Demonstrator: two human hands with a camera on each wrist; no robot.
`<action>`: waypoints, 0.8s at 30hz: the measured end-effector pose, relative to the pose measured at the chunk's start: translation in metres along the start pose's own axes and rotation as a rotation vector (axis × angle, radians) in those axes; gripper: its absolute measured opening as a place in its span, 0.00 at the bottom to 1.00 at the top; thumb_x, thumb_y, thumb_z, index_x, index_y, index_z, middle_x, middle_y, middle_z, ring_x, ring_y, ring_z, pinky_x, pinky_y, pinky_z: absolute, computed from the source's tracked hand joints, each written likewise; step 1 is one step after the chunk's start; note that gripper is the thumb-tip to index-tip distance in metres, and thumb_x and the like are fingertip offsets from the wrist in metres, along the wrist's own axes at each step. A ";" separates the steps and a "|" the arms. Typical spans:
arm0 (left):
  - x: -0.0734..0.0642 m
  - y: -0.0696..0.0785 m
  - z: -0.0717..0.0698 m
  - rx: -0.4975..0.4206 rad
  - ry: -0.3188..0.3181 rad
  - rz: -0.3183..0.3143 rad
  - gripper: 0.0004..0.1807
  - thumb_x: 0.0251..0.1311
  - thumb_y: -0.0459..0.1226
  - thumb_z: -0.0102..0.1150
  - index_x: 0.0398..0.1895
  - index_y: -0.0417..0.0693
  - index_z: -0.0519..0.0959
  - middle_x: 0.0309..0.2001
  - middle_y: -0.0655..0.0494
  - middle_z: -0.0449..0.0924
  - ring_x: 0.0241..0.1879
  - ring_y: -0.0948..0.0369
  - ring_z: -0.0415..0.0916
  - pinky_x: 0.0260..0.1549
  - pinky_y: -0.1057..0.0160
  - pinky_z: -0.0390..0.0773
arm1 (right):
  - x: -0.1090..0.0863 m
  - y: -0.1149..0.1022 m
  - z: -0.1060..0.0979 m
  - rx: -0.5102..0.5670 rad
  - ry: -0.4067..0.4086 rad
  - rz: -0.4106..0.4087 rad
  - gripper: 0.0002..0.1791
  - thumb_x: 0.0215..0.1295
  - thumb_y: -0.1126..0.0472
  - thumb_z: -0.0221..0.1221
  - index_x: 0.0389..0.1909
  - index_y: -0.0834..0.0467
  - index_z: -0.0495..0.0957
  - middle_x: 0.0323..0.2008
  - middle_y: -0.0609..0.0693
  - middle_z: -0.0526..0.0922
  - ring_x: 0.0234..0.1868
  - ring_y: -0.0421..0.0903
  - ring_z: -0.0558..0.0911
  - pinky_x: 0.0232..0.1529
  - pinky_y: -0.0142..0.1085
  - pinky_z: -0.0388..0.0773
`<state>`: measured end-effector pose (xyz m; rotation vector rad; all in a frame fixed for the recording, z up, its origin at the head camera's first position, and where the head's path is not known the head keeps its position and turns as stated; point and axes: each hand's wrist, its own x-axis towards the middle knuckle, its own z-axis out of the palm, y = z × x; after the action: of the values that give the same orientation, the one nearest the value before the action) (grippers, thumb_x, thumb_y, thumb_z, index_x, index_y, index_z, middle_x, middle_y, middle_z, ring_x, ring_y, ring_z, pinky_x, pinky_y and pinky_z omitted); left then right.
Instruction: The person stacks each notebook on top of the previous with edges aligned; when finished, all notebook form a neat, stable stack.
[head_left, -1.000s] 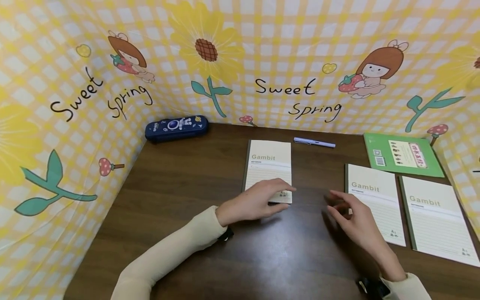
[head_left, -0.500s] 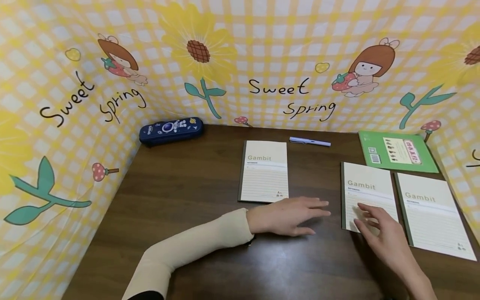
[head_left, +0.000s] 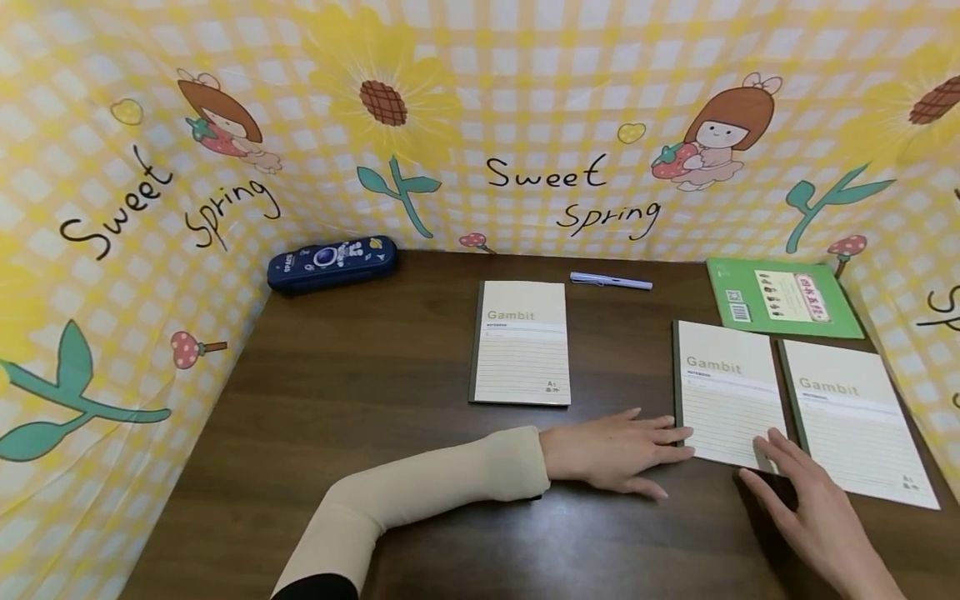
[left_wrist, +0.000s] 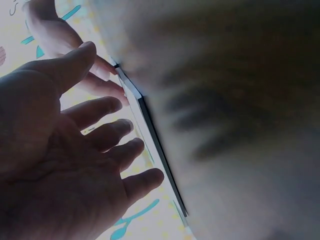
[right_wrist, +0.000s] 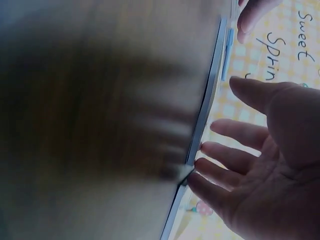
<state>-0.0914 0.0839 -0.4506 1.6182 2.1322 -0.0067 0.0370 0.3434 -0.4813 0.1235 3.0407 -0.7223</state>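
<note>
My left hand point(head_left: 618, 452) reaches across the table with its fingers spread. Its fingertips are right at the dark spine of a cream Gambit notebook point(head_left: 723, 392), near that notebook's lower left corner. Over the same notebook's lower right corner is my right hand point(head_left: 813, 508), its fingers slightly bent and thumb apart. In the left wrist view, the left fingers lie along the thin edge of a notebook point(left_wrist: 162, 167). The right wrist view has the right fingertips at a notebook edge point(right_wrist: 202, 115). A second Gambit notebook point(head_left: 855, 425) lies close by on the right.
A third Gambit notebook point(head_left: 521, 342) lies left of centre. Behind are a lilac pen point(head_left: 611, 281), a green book point(head_left: 783, 300) and a navy pencil case point(head_left: 332, 264). A yellow checked cloth point(head_left: 525, 100) walls the brown table point(head_left: 360, 358) at the back and sides.
My left hand has left the third notebook and moved right to the middle one's spine. My right hand has shifted right, from that notebook's left side to its lower right corner.
</note>
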 end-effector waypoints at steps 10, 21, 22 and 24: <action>0.011 0.008 -0.002 -0.007 -0.066 -0.020 0.40 0.75 0.65 0.43 0.84 0.65 0.52 0.86 0.70 0.39 0.85 0.68 0.34 0.84 0.53 0.50 | -0.007 0.006 0.001 0.011 -0.080 0.000 0.38 0.77 0.47 0.60 0.75 0.68 0.65 0.78 0.74 0.57 0.77 0.76 0.57 0.54 0.72 0.67; -0.001 0.008 -0.001 0.022 -0.054 -0.038 0.38 0.77 0.62 0.44 0.84 0.61 0.55 0.85 0.67 0.45 0.85 0.66 0.40 0.82 0.55 0.56 | -0.013 -0.004 0.009 0.044 -0.029 -0.059 0.37 0.73 0.51 0.65 0.74 0.66 0.68 0.77 0.73 0.62 0.78 0.74 0.58 0.53 0.73 0.68; -0.003 0.008 0.000 0.020 -0.053 -0.040 0.38 0.77 0.62 0.45 0.84 0.61 0.55 0.85 0.67 0.45 0.85 0.66 0.41 0.82 0.55 0.56 | -0.013 -0.006 0.010 0.046 -0.024 -0.065 0.36 0.72 0.51 0.65 0.74 0.65 0.68 0.76 0.73 0.62 0.78 0.74 0.59 0.53 0.73 0.69; -0.009 0.007 0.002 0.020 -0.048 -0.043 0.38 0.77 0.61 0.45 0.84 0.60 0.55 0.85 0.66 0.45 0.85 0.65 0.42 0.82 0.55 0.56 | -0.013 -0.009 0.011 0.052 -0.026 -0.070 0.36 0.72 0.51 0.66 0.74 0.65 0.69 0.76 0.73 0.63 0.78 0.74 0.59 0.53 0.73 0.69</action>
<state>-0.0819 0.0775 -0.4477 1.5677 2.1358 -0.0801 0.0496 0.3290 -0.4865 0.0085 3.0161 -0.8014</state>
